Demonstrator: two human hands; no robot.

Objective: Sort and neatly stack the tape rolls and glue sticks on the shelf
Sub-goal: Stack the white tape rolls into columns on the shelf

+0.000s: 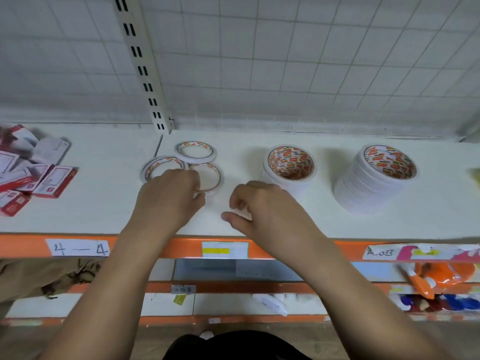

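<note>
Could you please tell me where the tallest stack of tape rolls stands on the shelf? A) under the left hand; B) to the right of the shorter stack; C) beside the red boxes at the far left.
B: the tallest stack rises to the right of the shorter stack.

Handwritten "4 — 4" on white paper label, orange shelf edge (other price tags too blurred)
</note>
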